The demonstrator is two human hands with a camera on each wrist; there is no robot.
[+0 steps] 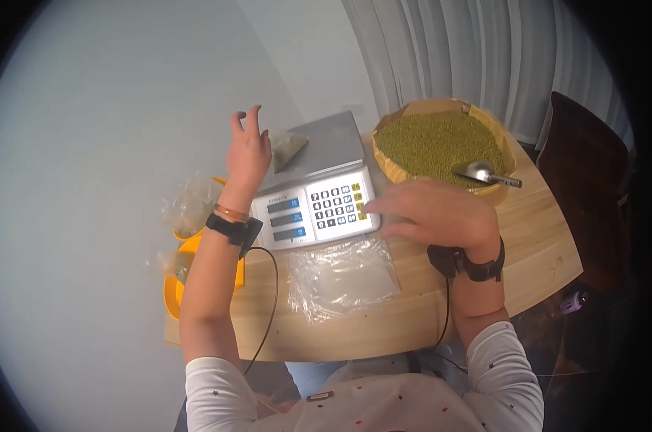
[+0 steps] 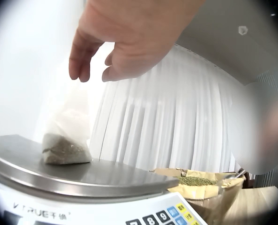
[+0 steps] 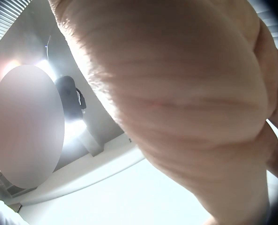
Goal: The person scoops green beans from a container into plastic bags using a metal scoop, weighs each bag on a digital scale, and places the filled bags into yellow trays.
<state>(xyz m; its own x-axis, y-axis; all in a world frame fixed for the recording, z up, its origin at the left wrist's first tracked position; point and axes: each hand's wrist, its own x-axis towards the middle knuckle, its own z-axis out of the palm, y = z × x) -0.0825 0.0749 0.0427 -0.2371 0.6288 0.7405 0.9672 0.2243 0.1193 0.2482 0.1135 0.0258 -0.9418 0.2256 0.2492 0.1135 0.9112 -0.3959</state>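
Note:
A clear plastic bag (image 2: 66, 145) with greenish contents stands on the steel pan (image 1: 331, 137) of a white digital scale (image 1: 344, 229). My left hand (image 1: 248, 162) is raised over the pan beside this bag. In the left wrist view, the left hand (image 2: 129, 37) has its thumb and fingers apart, fingertips right at the bag's thin top. My right hand (image 1: 441, 216) hovers by the right edge of the scale's keypad (image 1: 337, 207), fingers extended toward the yellow keys. Its palm (image 3: 176, 103) fills most of the right wrist view, which hides its fingertips.
At the back right, a paper-lined container (image 1: 388, 164) holds green beans, with a metal scoop (image 1: 484, 173) resting on them. Flat clear plastic bags (image 1: 344, 279) lie before the scale. Filled bags (image 1: 195, 205) and a yellow scoop (image 1: 171, 297) sit left. A dark chair (image 1: 585, 187) stands right.

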